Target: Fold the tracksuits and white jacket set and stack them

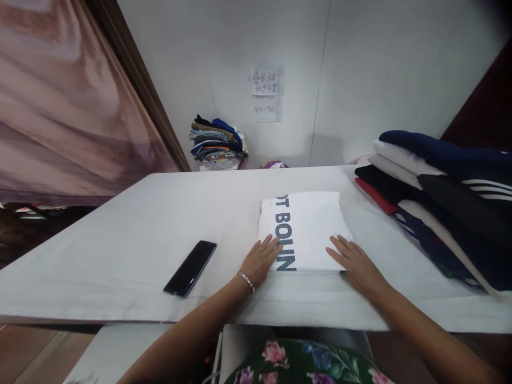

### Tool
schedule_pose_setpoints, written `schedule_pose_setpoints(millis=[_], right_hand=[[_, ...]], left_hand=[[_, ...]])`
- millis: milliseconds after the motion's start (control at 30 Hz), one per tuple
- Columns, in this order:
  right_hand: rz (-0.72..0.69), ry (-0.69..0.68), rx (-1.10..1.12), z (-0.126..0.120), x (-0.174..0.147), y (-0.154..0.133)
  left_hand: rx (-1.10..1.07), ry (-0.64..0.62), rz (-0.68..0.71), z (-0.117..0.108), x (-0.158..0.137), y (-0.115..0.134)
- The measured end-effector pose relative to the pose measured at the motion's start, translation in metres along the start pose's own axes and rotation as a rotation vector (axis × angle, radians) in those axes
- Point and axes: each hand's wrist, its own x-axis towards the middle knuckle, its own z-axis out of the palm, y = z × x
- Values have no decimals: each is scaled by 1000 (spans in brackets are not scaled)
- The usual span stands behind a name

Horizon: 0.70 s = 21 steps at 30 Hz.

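Observation:
A folded white garment [314,229] with large dark printed letters lies flat on the white-covered table [132,240] in front of me. My left hand [261,260] rests on its near left corner, fingers stretched out over the print; a bracelet circles that wrist. At the near right corner, my right hand [356,261] lies with fingers spread on the cloth. Neither hand grips anything. The rest of the garment's layers are hidden beneath its smooth top face.
Left of the garment lies a black phone [191,268]. A tall stack of folded dark, grey and red clothes [440,197] stands at the right. Beyond the table's far edge is another clothes pile [218,140]. Handwritten paper notes [267,81] hang on the wall; a pinkish curtain [72,101] hangs left.

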Motion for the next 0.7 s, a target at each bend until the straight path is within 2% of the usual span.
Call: schedule_pose_setpoints(millis=[100,200,267,367,433,533,600,700], right_hand=[[17,-24,62,-9,-4,-1],[18,-102,170,-31,3,-1],[37,-122,245,-47,18,0],[152,-66,275,-59,55,-1],[223,-56,246,-53,81,-2],[266,-129,159,-28,103,-4],[259,-128,90,-9,105,-5],[224,-54,39,9,97,-5]], left_hand=[[-205,-43,20,-13,-5,-11],[-564,-67,-7,-31,2,-33],[-727,21,-175,-41,18,-49],[-739,188,-492,-48,61,-71],[-705,200,-606,-45,94,-82],[-683,175,-689,-34,136,-96],[-679,154,-716,-26,154,-103],[-677,96,-734,-17,170,-112]])
